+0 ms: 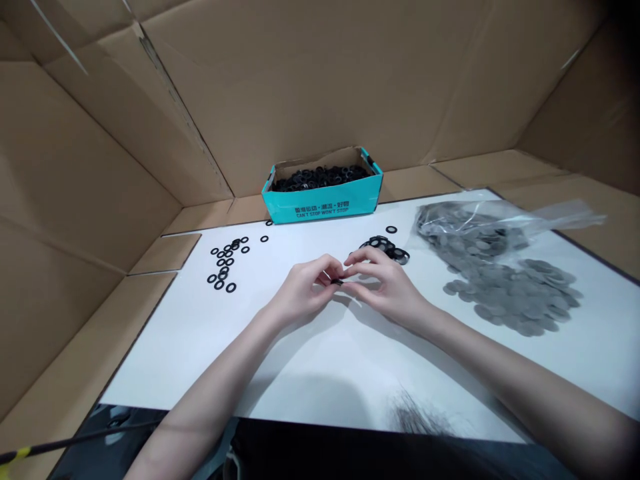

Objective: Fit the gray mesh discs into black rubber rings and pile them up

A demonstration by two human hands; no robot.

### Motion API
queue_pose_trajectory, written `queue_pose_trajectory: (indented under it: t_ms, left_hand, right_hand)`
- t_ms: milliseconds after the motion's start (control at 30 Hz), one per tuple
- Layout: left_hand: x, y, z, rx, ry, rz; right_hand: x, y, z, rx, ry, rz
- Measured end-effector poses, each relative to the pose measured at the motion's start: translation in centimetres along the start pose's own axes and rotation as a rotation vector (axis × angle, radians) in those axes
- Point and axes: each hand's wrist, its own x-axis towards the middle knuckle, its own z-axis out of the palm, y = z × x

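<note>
Over the middle of the white board, my left hand (305, 287) and my right hand (383, 283) meet fingertip to fingertip. Pinched between them is a small black ring (337, 282), mostly hidden by the fingers. Just behind my right hand lies a heap of black rings (375, 244), some with grey centres. One black ring (391, 229) sits apart behind that heap. Several loose black rings (231, 288) are scattered to the left of my left hand. A spread of thin grey discs (525, 300) lies to the right of my right hand.
A turquoise box (323, 208) full of black rings stands at the back of the white board (180, 347). A clear plastic bag (540, 217) with grey discs lies at the back right. Cardboard walls (325, 87) enclose the back and sides.
</note>
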Motion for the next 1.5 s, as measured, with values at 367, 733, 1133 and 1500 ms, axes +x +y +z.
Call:
queue_pose_trajectory:
  t_ms: [367,733,1133,1500]
  left_hand:
    - [0.04,-0.03,0.71,-0.038,0.045,0.041]
    - [-0.02,0.05,0.05,0.005,-0.025,0.006]
    - [-0.06,-0.06,0.43,0.003,0.047,0.037]
    - [-0.09,0.07,0.53,-0.018,-0.006,0.024]
  right_hand:
    - [0.0,-0.3,-0.08,0.137,0.001,0.138]
    - [-0.07,-0.61,0.05,0.126,0.015,0.092]
    - [-0.08,-0.07,0.02,-0.012,0.008,0.021]
    - [0.02,-0.46,-0.05,0.046,-0.013,-0.002]
